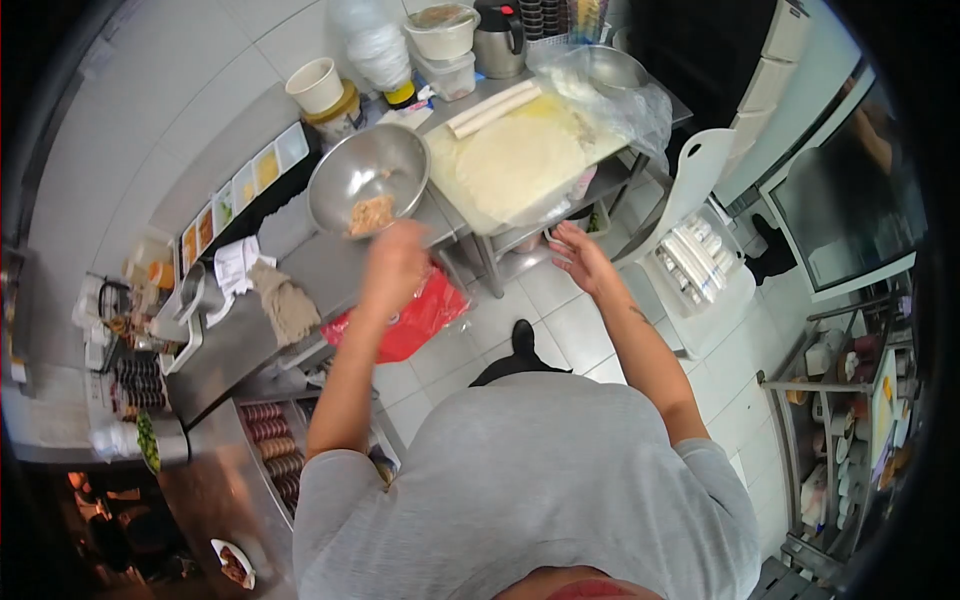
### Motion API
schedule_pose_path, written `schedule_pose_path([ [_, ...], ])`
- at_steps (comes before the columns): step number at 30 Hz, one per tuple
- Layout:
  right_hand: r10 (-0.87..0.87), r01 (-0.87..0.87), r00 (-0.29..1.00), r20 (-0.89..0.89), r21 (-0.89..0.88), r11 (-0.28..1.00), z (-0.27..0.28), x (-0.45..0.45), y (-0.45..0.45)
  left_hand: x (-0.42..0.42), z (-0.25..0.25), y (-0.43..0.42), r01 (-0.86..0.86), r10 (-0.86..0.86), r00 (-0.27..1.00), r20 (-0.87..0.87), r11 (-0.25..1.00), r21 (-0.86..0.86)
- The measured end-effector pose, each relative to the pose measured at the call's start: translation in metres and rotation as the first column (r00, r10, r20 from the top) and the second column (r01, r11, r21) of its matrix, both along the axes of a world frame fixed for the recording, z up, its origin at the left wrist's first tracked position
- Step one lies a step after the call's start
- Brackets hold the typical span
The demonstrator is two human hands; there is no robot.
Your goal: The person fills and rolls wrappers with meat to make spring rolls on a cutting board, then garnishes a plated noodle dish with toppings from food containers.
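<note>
My left hand (pixel 397 265), smeared by motion, is at the near rim of a steel mixing bowl (pixel 400 160), above a red plastic bag (pixel 425 315). I cannot make out its fingers. A lump of pinkish minced filling (pixel 371 214) lies inside the tilted-looking bowl. My right hand (pixel 583 258) hovers in front of the counter with its fingers apart and nothing in it. Beyond it, a pale sheet of dough (pixel 520 165) covers a board, with two light rolling pins (pixel 495 108) lying along the back.
Topping trays (pixel 243 188) line the wall on the left, near a beige cloth (pixel 285 303). A thermal jug (pixel 500 40) and tubs stand at the back. On the right are a white chair (pixel 690 190) bearing a box of wrapped rolls (pixel 692 260) and a metal rack (pixel 825 400).
</note>
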State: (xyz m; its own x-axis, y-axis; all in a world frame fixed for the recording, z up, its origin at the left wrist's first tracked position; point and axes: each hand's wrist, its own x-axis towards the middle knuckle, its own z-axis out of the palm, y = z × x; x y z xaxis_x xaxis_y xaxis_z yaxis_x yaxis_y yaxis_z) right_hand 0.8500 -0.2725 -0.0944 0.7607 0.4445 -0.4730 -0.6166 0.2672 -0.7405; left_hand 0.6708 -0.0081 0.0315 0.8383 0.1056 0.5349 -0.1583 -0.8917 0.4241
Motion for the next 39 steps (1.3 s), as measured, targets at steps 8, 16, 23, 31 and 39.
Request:
schedule_pose_path([
  [8,0.122,-0.116,0.989,-0.079,0.078,0.99,0.0,0.047,0.004,0.113,-0.069,-0.051,0.263,-0.236,0.953,-0.191,0.956,0.13],
  [16,-0.004,0.012,0.996,0.093,-0.091,0.996,0.035,0.065,-0.037,0.181,-0.052,-0.032,0.067,-0.114,0.984,-0.136,0.947,-0.313],
  [23,0.1,-0.036,0.958,0.269,-0.234,0.971,0.05,0.103,-0.058,0.282,-0.081,-0.03,-0.316,0.339,0.928,-0.155,0.936,0.157],
  [31,0.435,-0.296,0.727,0.531,-0.329,0.897,0.082,0.218,-0.03,0.217,-0.046,-0.039,-0.511,0.416,0.859,-0.297,0.677,-0.529],
  [39,0.662,-0.306,0.502,0.556,-0.602,0.738,0.067,0.268,0.021,0.199,-0.094,-0.023,-0.72,0.571,0.689,-0.447,0.612,-0.327],
])
